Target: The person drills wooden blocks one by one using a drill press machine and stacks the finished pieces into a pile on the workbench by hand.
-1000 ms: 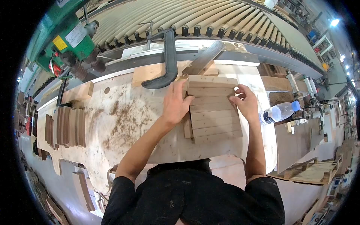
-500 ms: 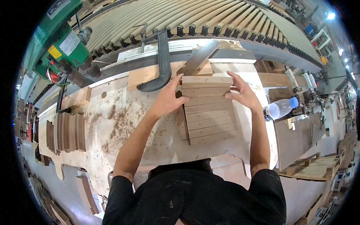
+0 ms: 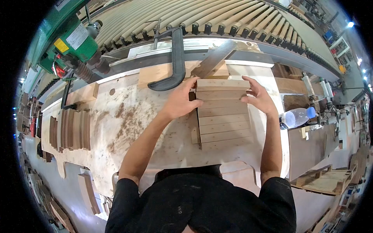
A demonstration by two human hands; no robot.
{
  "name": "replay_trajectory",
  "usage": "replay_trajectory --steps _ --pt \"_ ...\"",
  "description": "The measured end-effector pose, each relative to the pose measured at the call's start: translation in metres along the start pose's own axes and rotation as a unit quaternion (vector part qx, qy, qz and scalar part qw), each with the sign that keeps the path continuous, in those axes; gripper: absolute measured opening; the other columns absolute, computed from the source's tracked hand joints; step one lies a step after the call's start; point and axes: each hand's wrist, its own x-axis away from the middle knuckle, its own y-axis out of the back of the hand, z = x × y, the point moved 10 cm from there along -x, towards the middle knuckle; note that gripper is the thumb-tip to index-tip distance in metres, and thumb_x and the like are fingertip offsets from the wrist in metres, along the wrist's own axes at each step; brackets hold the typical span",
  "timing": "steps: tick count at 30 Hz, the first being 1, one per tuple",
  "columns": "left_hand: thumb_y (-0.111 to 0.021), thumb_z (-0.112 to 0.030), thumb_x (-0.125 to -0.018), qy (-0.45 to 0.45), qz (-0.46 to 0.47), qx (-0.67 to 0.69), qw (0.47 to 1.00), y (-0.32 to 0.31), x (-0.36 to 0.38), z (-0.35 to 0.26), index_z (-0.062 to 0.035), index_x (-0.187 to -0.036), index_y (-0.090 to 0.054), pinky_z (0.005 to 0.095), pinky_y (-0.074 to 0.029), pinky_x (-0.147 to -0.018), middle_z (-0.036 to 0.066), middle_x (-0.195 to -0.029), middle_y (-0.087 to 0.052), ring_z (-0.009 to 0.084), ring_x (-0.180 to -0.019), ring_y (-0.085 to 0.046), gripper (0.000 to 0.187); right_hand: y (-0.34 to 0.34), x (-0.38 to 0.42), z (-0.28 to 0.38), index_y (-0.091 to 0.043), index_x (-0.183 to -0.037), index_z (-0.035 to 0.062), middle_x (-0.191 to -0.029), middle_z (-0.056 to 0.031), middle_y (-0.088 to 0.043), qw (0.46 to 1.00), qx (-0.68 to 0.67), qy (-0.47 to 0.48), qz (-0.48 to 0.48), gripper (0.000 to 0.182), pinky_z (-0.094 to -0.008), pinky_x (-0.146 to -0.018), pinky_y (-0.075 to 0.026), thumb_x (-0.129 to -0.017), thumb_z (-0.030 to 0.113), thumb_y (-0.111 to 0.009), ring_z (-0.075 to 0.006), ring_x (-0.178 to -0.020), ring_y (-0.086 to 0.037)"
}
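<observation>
A row of pale wooden strips [image 3: 225,127] lies side by side on the workbench [image 3: 155,149]. At the row's far end, my left hand [image 3: 179,100] grips the left ends of the upper strips, thumb toward me and fingers farther away. My right hand [image 3: 261,99] does likewise at their right ends, its thumb and fingers curved round them. The farthest strip [image 3: 223,85] sits between my fingertips and looks raised above the others. Along the row's left side stands a narrow wooden piece [image 3: 194,128], partly hidden by my left hand.
Beyond the row lie a black clamp [image 3: 178,58] and a flat saw-like blade [image 3: 217,56]. Stacked wooden pieces [image 3: 70,130] stand at left, near a green machine [image 3: 83,44]. A plastic bottle [image 3: 297,117] lies right of my right arm. A roller conveyor [image 3: 175,17] runs behind.
The whole view has shifted slightly, so the bench and its contents appear farther right. Both hands stay at the ends of the upper strips, with little visible movement against them.
</observation>
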Motion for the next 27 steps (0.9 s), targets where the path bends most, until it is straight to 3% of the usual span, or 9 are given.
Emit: replay_trajectory --steps 12,15,18,21,24,27 --pt "-0.078 -0.024 -0.075 0.013 0.016 0.012 1.000 0.003 0.002 -0.002 0.0007 -0.140 -0.043 0.0399 -0.043 -0.106 0.021 -0.133 -0.055 0.0347 -0.125 -0.053 0.078 -0.001 0.001 -0.005 -0.046 -0.146 0.0085 -0.138 -0.0078 -0.056 1.000 -0.027 -0.016 -0.001 0.083 -0.0369 -0.104 -0.044 -0.073 0.016 -0.084 -0.0191 -0.123 -0.053" --pt "-0.078 -0.024 -0.075 0.015 0.021 0.018 1.000 0.003 0.002 -0.001 0.0015 -0.141 -0.042 0.0395 -0.042 -0.107 0.021 -0.134 -0.054 0.0344 -0.127 -0.052 0.079 -0.004 0.004 -0.005 -0.044 -0.147 0.0049 -0.140 -0.0099 -0.054 0.999 -0.021 -0.022 0.012 0.081 -0.0363 -0.104 -0.044 -0.078 0.020 -0.083 -0.0203 -0.122 -0.054" --pt "-0.079 -0.025 -0.074 -0.006 0.017 0.030 0.999 0.003 0.002 0.001 0.0020 -0.144 -0.038 0.0397 -0.040 -0.109 0.023 -0.138 -0.052 0.0349 -0.131 -0.049 0.085 -0.005 0.009 0.000 -0.042 -0.147 0.0001 -0.143 -0.0130 -0.051 0.995 -0.098 0.010 -0.013 0.077 -0.0373 -0.109 -0.038 -0.087 0.036 -0.076 -0.0239 -0.129 -0.050" --pt "-0.079 -0.026 -0.075 -0.019 0.002 0.025 1.000 0.002 0.007 -0.001 0.0019 -0.148 -0.033 0.0402 -0.038 -0.111 0.024 -0.142 -0.049 0.0356 -0.134 -0.047 0.090 -0.002 0.012 0.012 -0.041 -0.147 0.0005 -0.144 -0.0115 -0.049 0.996 -0.034 0.042 -0.067 0.088 -0.0396 -0.110 -0.037 -0.092 0.067 -0.053 -0.0241 -0.132 -0.046" --pt "-0.079 -0.026 -0.076 -0.011 0.004 0.011 1.000 -0.002 0.010 0.000 0.0011 -0.149 -0.032 0.0402 -0.037 -0.111 0.025 -0.144 -0.047 0.0360 -0.135 -0.046 0.091 -0.005 0.011 0.010 -0.041 -0.147 0.0005 -0.144 -0.0128 -0.048 0.997 -0.019 0.036 -0.066 0.088 -0.0392 -0.111 -0.035 -0.095 0.071 -0.042 -0.0254 -0.134 -0.044" --pt "-0.077 -0.024 -0.078 -0.004 -0.001 0.022 1.000 -0.006 0.009 0.005 -0.0002 -0.148 -0.034 0.0397 -0.038 -0.111 0.023 -0.143 -0.048 0.0356 -0.134 -0.046 0.086 -0.010 0.011 0.011 -0.043 -0.147 0.0021 -0.144 -0.0122 -0.049 0.997 -0.009 0.031 -0.069 0.084 -0.0390 -0.111 -0.035 -0.097 0.070 -0.037 -0.0262 -0.132 -0.045"
